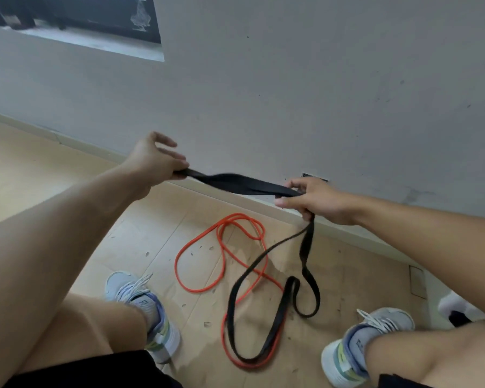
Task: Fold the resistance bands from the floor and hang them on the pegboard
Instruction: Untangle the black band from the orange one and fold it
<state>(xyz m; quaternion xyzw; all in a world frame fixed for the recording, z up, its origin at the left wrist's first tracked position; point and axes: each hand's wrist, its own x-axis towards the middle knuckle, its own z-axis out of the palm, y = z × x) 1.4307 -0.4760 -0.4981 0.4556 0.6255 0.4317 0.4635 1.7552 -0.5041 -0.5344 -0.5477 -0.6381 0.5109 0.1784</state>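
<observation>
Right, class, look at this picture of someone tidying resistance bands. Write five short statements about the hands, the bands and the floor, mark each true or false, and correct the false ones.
1. Both hands hold the black band. True: the left hand and the right hand each grip it.
2. The orange band lies on the floor. True.
3. The black band is wholly off the floor. False: its lower loops trail down onto the floor, over the orange band.
4. The right hand holds the orange band. False: neither hand touches it.
5. The person is barefoot. False: pale trainers are on both feet.
</observation>
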